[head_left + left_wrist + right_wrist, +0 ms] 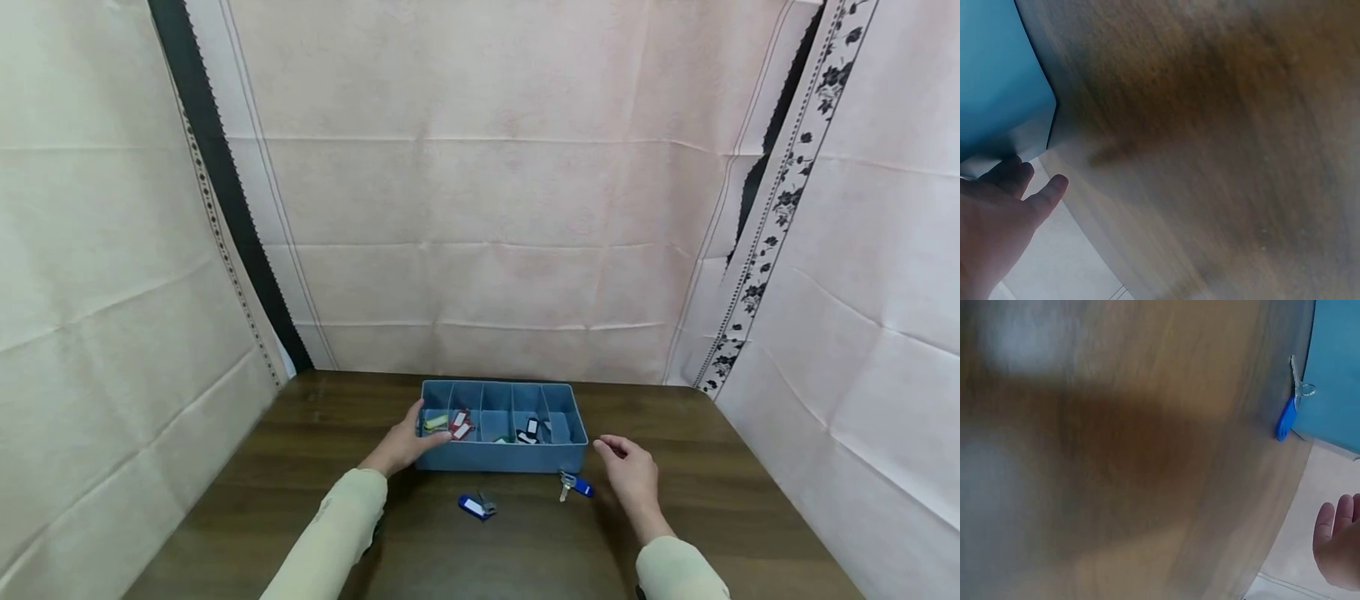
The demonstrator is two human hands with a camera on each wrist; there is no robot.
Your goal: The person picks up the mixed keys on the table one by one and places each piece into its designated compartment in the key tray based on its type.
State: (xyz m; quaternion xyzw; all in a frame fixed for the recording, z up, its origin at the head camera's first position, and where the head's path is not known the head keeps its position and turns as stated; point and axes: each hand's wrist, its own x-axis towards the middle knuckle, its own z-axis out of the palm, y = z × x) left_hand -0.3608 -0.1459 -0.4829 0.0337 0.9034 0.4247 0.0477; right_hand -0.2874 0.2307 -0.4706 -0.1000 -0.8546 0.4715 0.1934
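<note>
A blue divided box [501, 456] stands near the far side of the table, with key tags in several of its compartments. My left hand [400, 445] holds its left front corner, thumb over the front rim and fingers along the left end. In the head view my right hand [632, 477] hovers just off the box's right end, fingers loosely bent with nothing seen in them. A key with a blue tag [576, 485] lies against the box's front right corner. Farther left, another blue key tag [474, 507] with a key lies in front of the box.
Inside the box are a yellow-green tag [436, 422], red tags [461, 423] and black tags [529, 432]; a green piece is partly hidden by the front wall. Pale cloth [487, 192] hangs behind the brown wooden table [525, 558] and on both sides.
</note>
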